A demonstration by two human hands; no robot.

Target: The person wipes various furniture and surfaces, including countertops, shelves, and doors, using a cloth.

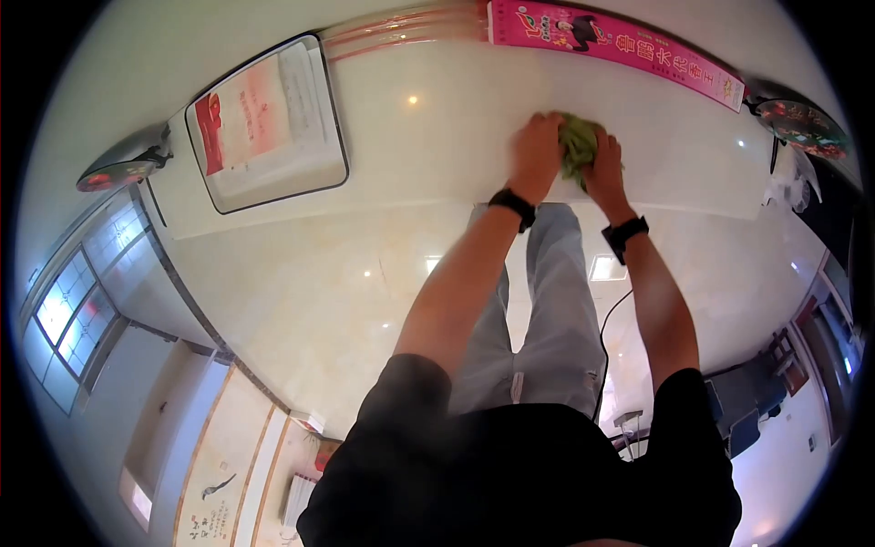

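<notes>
A crumpled green cloth (576,146) is bunched between my two hands above or on the pale, glossy tabletop (437,137). My left hand (535,155), slightly blurred, has its fingers closed on the cloth's left side. My right hand (605,173) grips it from the right, fingers curled over the edge. Whether the cloth's underside touches the surface is hidden. Each wrist wears a black band.
A dark-rimmed white tray (339,137) at the left holds a red-and-white packet (244,114). Along the back lie a long pink box (629,50) and clear packaging with red stripes (406,29). Dark, floral-patterned objects (802,126) stand at both ends. A black cable (605,333) hangs near my legs.
</notes>
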